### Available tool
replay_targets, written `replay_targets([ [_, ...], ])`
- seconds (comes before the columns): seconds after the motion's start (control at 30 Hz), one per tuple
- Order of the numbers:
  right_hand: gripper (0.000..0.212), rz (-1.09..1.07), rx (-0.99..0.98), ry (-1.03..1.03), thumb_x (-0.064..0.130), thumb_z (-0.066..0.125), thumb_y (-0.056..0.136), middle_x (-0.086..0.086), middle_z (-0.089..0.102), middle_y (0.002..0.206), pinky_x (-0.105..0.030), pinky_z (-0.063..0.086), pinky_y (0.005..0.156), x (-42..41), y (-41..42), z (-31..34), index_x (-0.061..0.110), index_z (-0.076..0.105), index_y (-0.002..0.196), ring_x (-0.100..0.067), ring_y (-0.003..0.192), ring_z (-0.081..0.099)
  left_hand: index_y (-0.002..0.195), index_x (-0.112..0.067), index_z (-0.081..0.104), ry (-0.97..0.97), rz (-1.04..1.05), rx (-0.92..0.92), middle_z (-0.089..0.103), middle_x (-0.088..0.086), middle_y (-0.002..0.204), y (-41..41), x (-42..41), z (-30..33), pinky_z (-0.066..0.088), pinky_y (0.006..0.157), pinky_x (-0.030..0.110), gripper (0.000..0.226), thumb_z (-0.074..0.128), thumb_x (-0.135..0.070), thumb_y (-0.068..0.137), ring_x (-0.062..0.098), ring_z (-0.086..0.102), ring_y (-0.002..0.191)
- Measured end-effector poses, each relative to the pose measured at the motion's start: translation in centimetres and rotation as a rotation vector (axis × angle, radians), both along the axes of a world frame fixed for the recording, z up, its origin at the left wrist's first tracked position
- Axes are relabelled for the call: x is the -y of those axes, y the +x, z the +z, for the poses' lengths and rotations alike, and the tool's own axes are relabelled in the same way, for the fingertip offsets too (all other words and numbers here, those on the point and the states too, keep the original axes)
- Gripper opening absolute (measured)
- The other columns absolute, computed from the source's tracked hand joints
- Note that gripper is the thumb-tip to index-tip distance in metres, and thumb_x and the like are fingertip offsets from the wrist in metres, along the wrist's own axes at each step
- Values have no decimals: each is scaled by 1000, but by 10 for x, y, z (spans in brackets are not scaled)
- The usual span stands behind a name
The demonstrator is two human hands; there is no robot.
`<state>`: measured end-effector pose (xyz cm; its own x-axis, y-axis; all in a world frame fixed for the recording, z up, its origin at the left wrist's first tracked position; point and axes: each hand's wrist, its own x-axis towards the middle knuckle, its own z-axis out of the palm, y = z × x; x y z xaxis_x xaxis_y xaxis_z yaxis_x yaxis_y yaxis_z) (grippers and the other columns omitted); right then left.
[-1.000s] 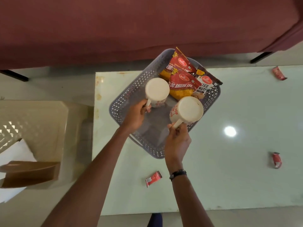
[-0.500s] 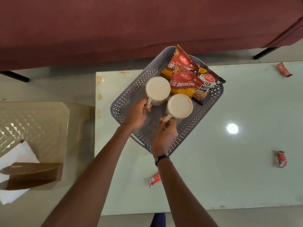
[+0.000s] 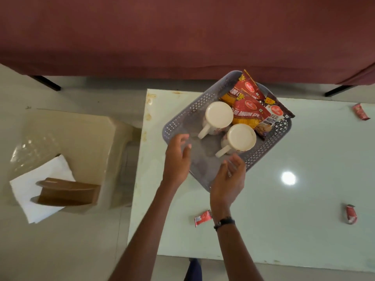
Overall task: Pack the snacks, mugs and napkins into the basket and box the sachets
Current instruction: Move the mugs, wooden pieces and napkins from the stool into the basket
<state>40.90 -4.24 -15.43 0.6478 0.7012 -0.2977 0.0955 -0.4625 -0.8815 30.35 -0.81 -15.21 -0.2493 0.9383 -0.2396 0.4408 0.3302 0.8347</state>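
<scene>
A grey perforated basket (image 3: 178,122) sits on the pale green table (image 3: 294,230). Inside it stand two cream mugs, one at the back left (image 3: 218,117) and one nearer the front right (image 3: 241,139), handles pointing toward me. Red snack packets (image 3: 250,112) lie in the basket's far corner. My left hand (image 3: 177,159) hovers open over the basket's near left rim. Over its front edge, my right hand (image 3: 230,181) is open too, just below the nearer mug's handle. Three red sachets lie on the table: near my right wrist (image 3: 203,217), right (image 3: 351,213), and far right (image 3: 360,111).
A beige plastic chair (image 3: 81,138) stands left of the table, holding white napkins (image 3: 26,185) and a brown cardboard box (image 3: 67,192). A maroon sofa (image 3: 182,33) runs across the back. A ceiling light glares on the table (image 3: 288,178).
Both hands have let go of the mug handles and drawn back toward me, fingers spread. The right mug now rests in the basket beside the left one.
</scene>
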Motion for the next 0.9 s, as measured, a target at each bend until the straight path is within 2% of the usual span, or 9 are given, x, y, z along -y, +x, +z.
replay_targets([
  [0.07, 21, 123, 11, 39, 6, 52, 93, 2, 59, 110, -1, 45, 71, 11, -11, 17, 13, 55, 112, 0, 94, 57, 119, -12, 54, 41, 157, 48, 58, 1, 122, -14, 31, 17, 44, 86, 11, 25, 49, -15, 94, 10, 55, 112],
  [0.13, 18, 325, -11, 80, 9, 53, 93, 1, 62, 107, -8, 49, 72, 20, -31, 31, 13, 56, 110, -4, 93, 60, 117, -11, 55, 80, 356, 72, 59, 2, 119, -31, 61, 31, 49, 83, 17, 24, 50, -13, 94, 12, 57, 108],
  [0.23, 15, 654, -77, 111, 6, 52, 93, 1, 64, 104, -15, 52, 73, 28, -75, 40, 13, 59, 104, -8, 94, 62, 113, -5, 56, 132, 658, -84, 56, 7, 114, -65, 94, 48, 46, 78, 8, 24, 51, -1, 90, 10, 54, 102],
  [0.3, 16, 874, -66, 126, 8, 51, 94, 1, 66, 105, -19, 53, 79, 31, -110, 41, 13, 62, 105, -8, 95, 62, 107, 2, 57, 180, 766, -244, 54, 17, 114, -94, 110, 52, 43, 86, 13, 28, 50, 9, 81, 19, 51, 104],
  [0.4, 23, 1220, 34, 147, 11, 49, 93, 2, 67, 113, -24, 50, 90, 38, -166, 35, 15, 63, 111, -12, 103, 62, 111, 4, 56, 132, 898, -389, 47, 24, 131, -134, 130, 45, 26, 102, 25, 35, 50, 4, 76, 34, 43, 122],
  [0.5, 30, 1461, 124, 167, 11, 47, 93, 0, 62, 124, -27, 46, 96, 44, -215, 31, 16, 59, 120, -15, 113, 57, 123, -1, 50, 32, 992, -322, 28, 21, 149, -162, 142, 36, 20, 107, 27, 38, 52, -4, 85, 31, 31, 135],
  [0.6, 31, 1590, 217, 93, 15, 46, 95, -5, 63, 122, -31, 46, 87, 49, -243, 25, 14, 55, 124, -22, 109, 58, 133, -9, 45, -82, 1019, -124, 25, 14, 153, -179, 144, 27, 29, 100, 21, 43, 50, -9, 90, 24, 29, 138],
  [0.73, 25, 1648, 372, 47, 21, 47, 96, -9, 69, 103, -28, 46, 73, 58, -261, 8, 16, 58, 118, -27, 92, 64, 135, -13, 45, -24, 1020, -92, 57, 11, 130, -192, 153, 17, 45, 91, 27, 46, 46, -3, 89, 26, 56, 115],
  [0.9, 26, 1585, 305, 98, 17, 48, 96, -8, 71, 94, -36, 56, 73, 68, -249, 5, 20, 57, 120, -28, 82, 66, 137, -19, 42, -29, 993, -103, 52, 10, 138, -186, 156, 23, 44, 98, 28, 48, 45, -4, 92, 26, 54, 122],
])
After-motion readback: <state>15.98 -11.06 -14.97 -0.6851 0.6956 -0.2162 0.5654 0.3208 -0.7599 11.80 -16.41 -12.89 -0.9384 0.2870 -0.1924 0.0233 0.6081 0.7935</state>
